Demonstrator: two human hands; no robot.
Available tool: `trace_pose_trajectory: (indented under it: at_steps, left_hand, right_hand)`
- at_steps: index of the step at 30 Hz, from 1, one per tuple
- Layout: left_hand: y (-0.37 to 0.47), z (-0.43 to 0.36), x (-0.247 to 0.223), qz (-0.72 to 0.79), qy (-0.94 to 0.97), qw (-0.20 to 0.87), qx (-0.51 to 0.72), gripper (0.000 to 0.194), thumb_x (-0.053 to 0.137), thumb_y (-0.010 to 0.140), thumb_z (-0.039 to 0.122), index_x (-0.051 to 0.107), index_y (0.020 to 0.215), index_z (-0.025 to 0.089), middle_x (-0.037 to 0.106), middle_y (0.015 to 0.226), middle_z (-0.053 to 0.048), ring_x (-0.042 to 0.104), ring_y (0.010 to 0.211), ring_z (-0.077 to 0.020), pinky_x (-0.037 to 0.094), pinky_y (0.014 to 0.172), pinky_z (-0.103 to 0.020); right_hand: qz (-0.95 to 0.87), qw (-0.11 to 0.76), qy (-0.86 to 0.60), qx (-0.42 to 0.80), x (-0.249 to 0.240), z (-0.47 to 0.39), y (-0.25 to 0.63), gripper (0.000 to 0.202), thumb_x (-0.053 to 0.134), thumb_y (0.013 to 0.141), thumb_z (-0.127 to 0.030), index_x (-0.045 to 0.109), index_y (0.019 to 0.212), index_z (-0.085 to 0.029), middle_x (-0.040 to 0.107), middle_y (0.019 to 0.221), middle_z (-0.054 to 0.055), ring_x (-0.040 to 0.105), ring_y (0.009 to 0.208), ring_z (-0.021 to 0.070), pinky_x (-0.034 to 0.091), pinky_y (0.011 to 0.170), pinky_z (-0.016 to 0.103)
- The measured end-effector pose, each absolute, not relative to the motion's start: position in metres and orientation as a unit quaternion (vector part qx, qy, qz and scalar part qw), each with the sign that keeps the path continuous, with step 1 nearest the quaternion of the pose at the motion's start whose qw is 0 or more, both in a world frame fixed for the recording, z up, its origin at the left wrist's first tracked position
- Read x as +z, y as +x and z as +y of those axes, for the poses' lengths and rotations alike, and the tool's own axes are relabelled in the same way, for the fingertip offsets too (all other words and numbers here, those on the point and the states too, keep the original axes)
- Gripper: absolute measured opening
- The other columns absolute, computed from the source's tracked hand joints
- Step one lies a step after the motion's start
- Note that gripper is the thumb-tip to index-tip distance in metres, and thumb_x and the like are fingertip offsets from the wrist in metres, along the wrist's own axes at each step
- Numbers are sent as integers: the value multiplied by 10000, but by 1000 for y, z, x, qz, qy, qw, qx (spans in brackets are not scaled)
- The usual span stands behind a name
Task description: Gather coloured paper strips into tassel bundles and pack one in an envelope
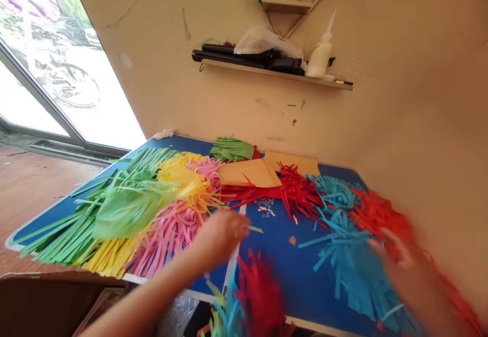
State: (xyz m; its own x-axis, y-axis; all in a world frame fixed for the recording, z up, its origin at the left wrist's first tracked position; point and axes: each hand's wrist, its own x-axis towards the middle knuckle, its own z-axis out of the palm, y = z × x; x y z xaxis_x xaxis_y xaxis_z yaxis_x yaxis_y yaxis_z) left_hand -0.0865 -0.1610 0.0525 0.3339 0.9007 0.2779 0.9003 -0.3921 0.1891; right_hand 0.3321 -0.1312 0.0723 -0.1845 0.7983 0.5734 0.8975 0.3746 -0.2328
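Observation:
My left hand point(224, 233) is over the front middle of the table with its fingers curled closed; what is in them, if anything, is hidden. Below it, a blurred bunch of red fringed tissue paper point(263, 291) sits at the table's front edge, beside blue and pale green strips point(229, 311). On the right, my right hand point(404, 263) is smeared by motion, thumb and fingers apart, over blue fringed paper point(354, 266) and next to orange-red fringed paper point(381, 215).
Green point(64, 235), yellow point(110, 258) and pink fringed paper point(175, 225) covers the blue table's left side. Orange-tan envelopes point(249, 173) and red fringes point(299, 189) lie at the back. A wall shelf point(274, 71) bears a glue bottle point(320, 57). A cardboard box point(46, 296) stands front left.

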Motion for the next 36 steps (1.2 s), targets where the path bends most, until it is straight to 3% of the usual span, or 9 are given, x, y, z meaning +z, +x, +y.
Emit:
trace_pose_trajectory:
  at_steps: [4,7,13,18,21,25,27,31,36]
  left_hand:
    - [-178,-97,61,683,719,-62,113,563,380,955,525,517,1320,118,604,1307,-216,611,1134,-329,399,977,-540]
    - [-237,-96,53,725,683,-71,55,647,253,953,553,550,1285,84,744,982,-203,690,945,-342,414,891,-499]
    - [-287,-116,40,757,647,-89,-20,484,301,933,394,702,775,174,748,770,-113,694,777,-293,414,816,-446]
    - [-306,-114,56,760,635,-130,-44,276,422,799,157,636,625,155,681,661,-86,657,738,-269,412,826,-467]
    - [-298,-115,68,764,626,-153,-33,226,430,752,97,618,644,162,665,673,-101,647,827,-313,410,852,-526]
    - [-244,-109,66,690,710,-141,-9,303,398,815,111,636,987,184,705,1009,-107,597,1105,-292,369,1016,-479]
    - [-219,-103,55,643,759,-101,-17,260,422,844,150,623,1002,198,721,897,-64,669,920,-223,435,944,-389]
    - [-221,-97,37,638,766,-57,-50,202,452,816,110,646,818,165,692,640,-72,649,578,-217,466,691,-383]
    - [-239,-98,33,644,760,-60,-60,209,499,828,152,680,725,172,701,706,-103,651,691,-249,440,716,-414]
  right_hand:
    - [-836,249,-478,-100,51,-116,279,382,474,936,-536,687,1120,-278,635,1286,85,631,1108,319,465,948,561]
    - [-858,259,-435,-87,46,-119,256,307,487,951,-488,695,1085,-307,678,1209,51,650,1060,268,480,924,480]
    - [-903,262,-340,25,51,-107,188,198,514,965,-361,695,965,-281,732,1023,32,661,957,227,452,902,441]
    - [-936,191,-283,83,65,-88,110,136,611,926,-314,697,990,-229,728,1028,55,630,975,220,398,912,427]
    - [-940,151,-294,86,63,-69,67,143,623,920,-307,713,948,-200,726,970,62,618,935,214,414,850,380]
    - [-957,102,-264,63,46,-45,5,199,545,952,-273,707,1013,-174,704,1043,82,601,972,220,435,836,344]
    - [-966,80,-238,58,36,-39,-19,212,542,938,-245,695,1057,-161,689,1100,96,596,1001,230,447,830,341]
    - [-974,51,-213,57,20,-41,-30,202,605,896,-292,718,995,-157,686,1125,102,577,1045,260,452,839,365]
    - [-976,48,-206,51,11,-51,-13,249,579,929,-381,722,985,-184,688,1121,78,571,1032,241,441,834,364]
